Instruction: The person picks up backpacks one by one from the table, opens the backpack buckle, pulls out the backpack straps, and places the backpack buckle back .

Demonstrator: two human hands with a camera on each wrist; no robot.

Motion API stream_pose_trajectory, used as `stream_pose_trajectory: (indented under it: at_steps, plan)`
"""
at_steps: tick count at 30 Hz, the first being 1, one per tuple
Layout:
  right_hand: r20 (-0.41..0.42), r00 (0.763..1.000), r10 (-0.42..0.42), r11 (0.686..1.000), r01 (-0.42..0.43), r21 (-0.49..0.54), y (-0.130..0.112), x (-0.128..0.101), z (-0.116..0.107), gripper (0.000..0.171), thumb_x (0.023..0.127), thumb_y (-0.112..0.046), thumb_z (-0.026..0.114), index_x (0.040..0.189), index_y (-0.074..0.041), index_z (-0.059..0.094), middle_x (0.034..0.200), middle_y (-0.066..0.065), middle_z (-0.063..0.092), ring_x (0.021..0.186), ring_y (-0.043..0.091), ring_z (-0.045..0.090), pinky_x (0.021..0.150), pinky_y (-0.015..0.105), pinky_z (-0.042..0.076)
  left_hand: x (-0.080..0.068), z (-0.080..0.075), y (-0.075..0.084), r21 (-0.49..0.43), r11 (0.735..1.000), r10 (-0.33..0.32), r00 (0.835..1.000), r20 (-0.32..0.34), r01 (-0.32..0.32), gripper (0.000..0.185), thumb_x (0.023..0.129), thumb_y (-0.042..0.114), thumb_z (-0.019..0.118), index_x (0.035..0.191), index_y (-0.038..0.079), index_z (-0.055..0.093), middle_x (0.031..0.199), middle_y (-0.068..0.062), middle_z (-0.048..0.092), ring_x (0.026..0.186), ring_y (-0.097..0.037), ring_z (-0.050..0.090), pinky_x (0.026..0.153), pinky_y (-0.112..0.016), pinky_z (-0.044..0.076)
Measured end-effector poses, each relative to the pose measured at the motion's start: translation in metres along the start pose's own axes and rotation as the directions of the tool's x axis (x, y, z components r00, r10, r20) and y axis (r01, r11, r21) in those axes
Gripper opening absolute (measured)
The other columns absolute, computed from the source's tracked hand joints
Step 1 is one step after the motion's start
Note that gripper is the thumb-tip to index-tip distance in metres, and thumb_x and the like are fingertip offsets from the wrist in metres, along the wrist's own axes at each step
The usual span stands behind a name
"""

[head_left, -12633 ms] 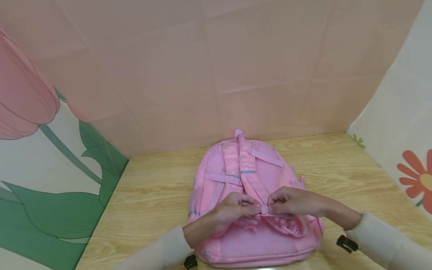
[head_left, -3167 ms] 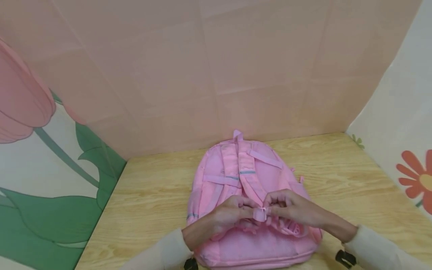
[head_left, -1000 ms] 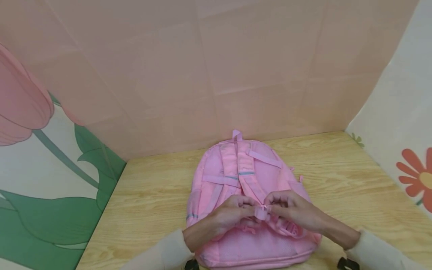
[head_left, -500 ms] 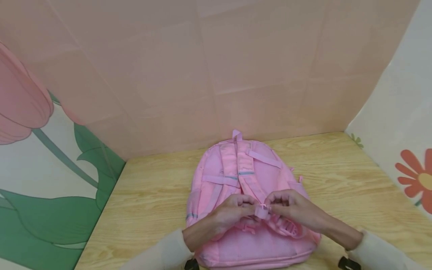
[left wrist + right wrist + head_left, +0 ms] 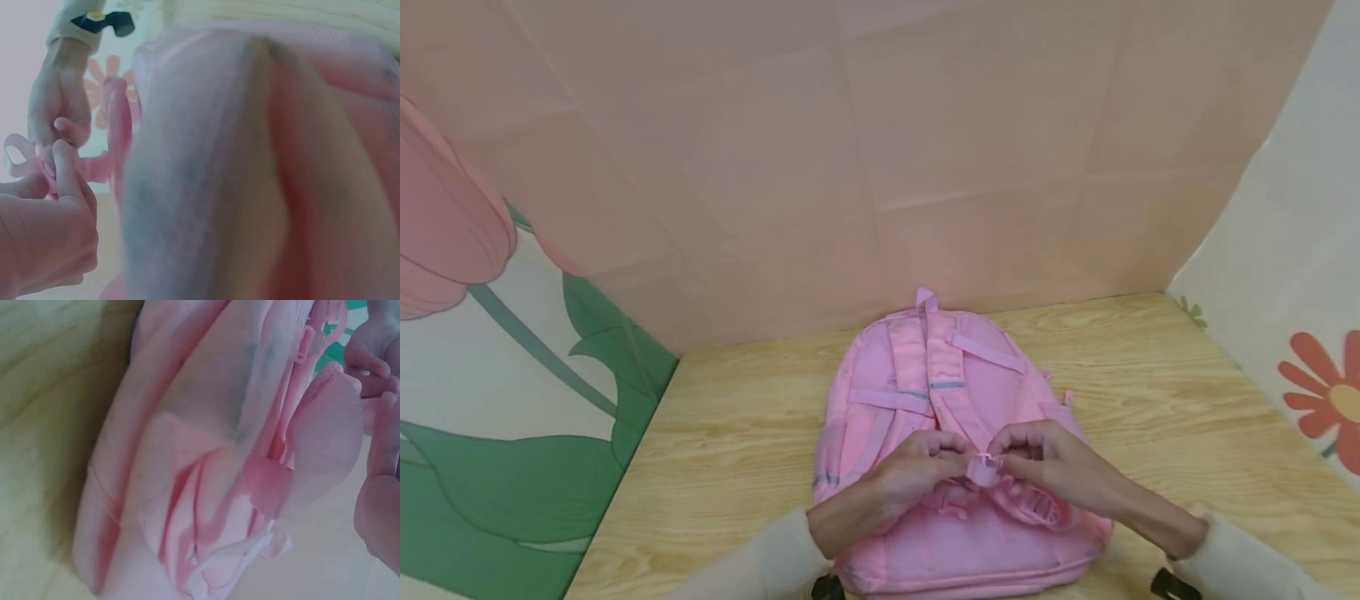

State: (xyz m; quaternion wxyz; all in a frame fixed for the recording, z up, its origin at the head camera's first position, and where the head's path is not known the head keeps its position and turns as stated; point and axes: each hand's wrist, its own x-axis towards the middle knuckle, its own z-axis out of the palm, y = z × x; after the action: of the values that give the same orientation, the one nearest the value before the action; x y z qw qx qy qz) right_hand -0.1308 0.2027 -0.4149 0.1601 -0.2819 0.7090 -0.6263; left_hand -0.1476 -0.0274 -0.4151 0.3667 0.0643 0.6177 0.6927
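A pink backpack (image 5: 970, 554) lies with its shoulder straps up, close in front of me. Over its lower half, both hands meet at a pink strap. My left hand (image 5: 917, 471) pinches the strap from the left, thumb and fingertips together. From the right, my right hand (image 5: 1052, 462) pinches it beside a small pink slider buckle, mostly hidden by fingers. Between the hands the webbing bends into a short loop (image 5: 982, 472). In the left wrist view that strap loop (image 5: 19, 153) sticks out past the fingertips. The right wrist view shows mostly the backpack's side (image 5: 144, 462).
A padded shoulder strap (image 5: 947, 358) and its neighbour run up to the top handle (image 5: 927, 298). Another pink buckle (image 5: 1048, 507) lies below the right hand. The wooden table (image 5: 737, 433) meets a plain back wall (image 5: 760, 192), with flower-printed panels at both sides.
Earliest, a slider buckle lay flat between the hands. Since then a loop of strap has come up between them. Over the last second, hands and loop have shifted only slightly.
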Motion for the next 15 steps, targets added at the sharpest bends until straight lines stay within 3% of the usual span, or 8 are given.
stream_pose_trajectory:
  at_steps: [3, 6, 11, 15]
  plan:
    - [-0.004, 1.000, -0.014, 0.999, 0.014, -0.040, -0.003, -0.001, 0.000, 0.008, 0.098, -0.001, 0.057, 0.099, 0.001, 0.065, 0.085, 0.022, 0.069, 0.068, 0.006, 0.065, 0.051, 0.030, 0.058, 0.001, 0.000, 0.002, 0.013, 1.000, -0.001, 1.000, -0.008, 0.002, 0.013, 0.095, 0.009, 0.064, 0.107, 0.002, 0.065, 0.091, -0.007, 0.072, 0.080, -0.017, 0.070, 0.082, -0.044, 0.062]
    - [-0.009, 1.000, -0.001, 0.997, 0.000, -0.074, -0.007, -0.001, 0.000, 0.011, 0.099, -0.002, 0.056, 0.101, 0.001, 0.066, 0.086, 0.016, 0.070, 0.068, 0.009, 0.065, 0.053, 0.032, 0.060, 0.001, 0.000, 0.001, 0.021, 1.000, 0.014, 1.000, -0.016, -0.014, 0.014, 0.095, 0.009, 0.064, 0.106, 0.001, 0.065, 0.092, -0.008, 0.073, 0.082, -0.017, 0.071, 0.083, -0.041, 0.062]
    - [-0.007, 0.994, 0.108, 0.986, -0.108, -0.124, -0.015, 0.002, -0.001, 0.016, 0.101, -0.011, 0.056, 0.103, -0.001, 0.067, 0.092, 0.008, 0.071, 0.074, 0.017, 0.068, 0.061, 0.037, 0.062, 0.001, 0.000, -0.002, 0.054, 0.996, 0.068, 0.996, -0.052, -0.066, 0.013, 0.094, 0.006, 0.066, 0.103, -0.002, 0.066, 0.089, -0.009, 0.073, 0.080, -0.016, 0.071, 0.081, -0.038, 0.063]
    - [-0.018, 0.985, 0.173, 0.964, -0.173, -0.203, -0.021, 0.006, -0.002, 0.014, 0.097, -0.010, 0.059, 0.101, 0.000, 0.068, 0.084, 0.006, 0.069, 0.067, 0.013, 0.064, 0.057, 0.030, 0.059, 0.003, 0.004, -0.005, 0.130, 0.986, 0.120, 0.988, -0.101, -0.106, 0.012, 0.092, 0.009, 0.070, 0.096, -0.001, 0.067, 0.083, -0.006, 0.073, 0.072, -0.014, 0.070, 0.075, -0.037, 0.064]
